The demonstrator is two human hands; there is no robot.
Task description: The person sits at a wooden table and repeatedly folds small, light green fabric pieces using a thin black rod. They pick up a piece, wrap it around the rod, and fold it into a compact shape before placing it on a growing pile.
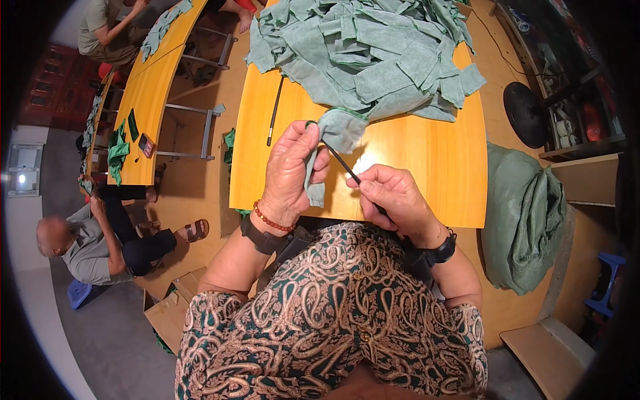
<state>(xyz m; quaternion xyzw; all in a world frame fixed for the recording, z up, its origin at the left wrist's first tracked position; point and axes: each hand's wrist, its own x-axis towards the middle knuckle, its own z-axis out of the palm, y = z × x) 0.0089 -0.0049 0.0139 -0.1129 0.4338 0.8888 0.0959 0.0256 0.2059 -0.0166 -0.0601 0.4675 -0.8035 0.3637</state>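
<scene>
My left hand (287,167) is closed on a small grey-green fabric piece (341,131) with dark green edging, held just above the near part of the table. One end of the cloth hangs below my fingers. In my right hand (395,199), a thin black rod (342,162) is pinched between thumb and fingers. It slants up to the left, and its far end meets the cloth by my left hand; whether it goes inside is hidden. Beyond my hands lies a large heap of similar grey-green fabric pieces (380,60).
Left of the heap, a second dark rod (274,117) lies on the yellow wooden table (440,170). A bulging green sack (523,217) stands at the right, below a black round base (525,115). At left are another long table (143,100) and a seated person (100,240).
</scene>
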